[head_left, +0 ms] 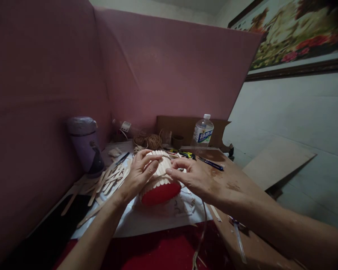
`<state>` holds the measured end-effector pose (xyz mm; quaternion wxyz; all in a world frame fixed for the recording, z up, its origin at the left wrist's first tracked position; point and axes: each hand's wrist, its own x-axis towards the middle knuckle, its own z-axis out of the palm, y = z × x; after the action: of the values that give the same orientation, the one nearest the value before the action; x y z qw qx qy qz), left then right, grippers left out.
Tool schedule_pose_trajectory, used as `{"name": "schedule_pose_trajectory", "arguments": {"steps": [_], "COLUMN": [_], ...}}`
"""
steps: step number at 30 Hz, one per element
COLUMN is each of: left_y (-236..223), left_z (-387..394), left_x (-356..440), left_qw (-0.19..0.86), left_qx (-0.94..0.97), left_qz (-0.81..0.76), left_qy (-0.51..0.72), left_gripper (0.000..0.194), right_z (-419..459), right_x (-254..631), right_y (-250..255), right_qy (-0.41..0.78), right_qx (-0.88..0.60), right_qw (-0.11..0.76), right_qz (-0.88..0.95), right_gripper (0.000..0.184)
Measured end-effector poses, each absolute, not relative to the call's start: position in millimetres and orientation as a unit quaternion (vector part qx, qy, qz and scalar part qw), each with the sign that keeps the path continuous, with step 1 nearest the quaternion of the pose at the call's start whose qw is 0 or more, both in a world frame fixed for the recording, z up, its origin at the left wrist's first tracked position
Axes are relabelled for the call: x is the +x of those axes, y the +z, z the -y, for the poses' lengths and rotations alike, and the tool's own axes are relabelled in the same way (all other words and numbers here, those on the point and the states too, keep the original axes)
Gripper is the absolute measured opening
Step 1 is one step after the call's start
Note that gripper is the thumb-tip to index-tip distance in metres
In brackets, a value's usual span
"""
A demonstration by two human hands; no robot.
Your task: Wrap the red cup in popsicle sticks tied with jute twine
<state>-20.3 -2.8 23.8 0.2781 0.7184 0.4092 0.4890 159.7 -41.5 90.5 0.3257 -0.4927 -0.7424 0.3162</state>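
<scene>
A round holder faced with pale craft sticks (162,169) lies tilted in front of me, its red end (160,194) turned my way. My left hand (141,170) grips its left side, fingers laid over the top of the sticks. At the right side, my right hand (187,173) has thumb and index finger pinched together against the sticks, apparently on a thin twine that runs around them. Below that hand, a length of twine (204,225) hangs down past the table's front edge. The pinch partly hides the strand.
Loose craft sticks (109,180) are piled on the left, near a purple tumbler (86,146). Behind the holder are a twine ball (154,141) and a clear bottle (203,133). A blue pen-like tool (212,164) and a glue stick (240,243) lie on the right.
</scene>
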Motion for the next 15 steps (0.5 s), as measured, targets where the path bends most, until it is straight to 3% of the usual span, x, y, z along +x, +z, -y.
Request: {"name": "schedule_pose_trajectory", "arguments": {"steps": [7,15], "left_y": [24.5,23.9], "left_z": [4.0,3.9], "left_x": [-20.7,-21.3], "left_qw": [0.297,0.292], "left_qx": [0.704,0.704], "left_qz": [-0.404,-0.407], "left_qy": [0.503,0.504], "left_gripper": [0.025,0.021], "right_z": [37.0,35.7], "right_x": [165.4,165.6], "right_y": [72.4,66.2], "right_qy": [0.31,0.325], "right_qx": [-0.439,-0.425], "right_qw": [0.375,0.389], "right_qz": [0.755,0.75], "right_gripper": [0.027,0.027]}}
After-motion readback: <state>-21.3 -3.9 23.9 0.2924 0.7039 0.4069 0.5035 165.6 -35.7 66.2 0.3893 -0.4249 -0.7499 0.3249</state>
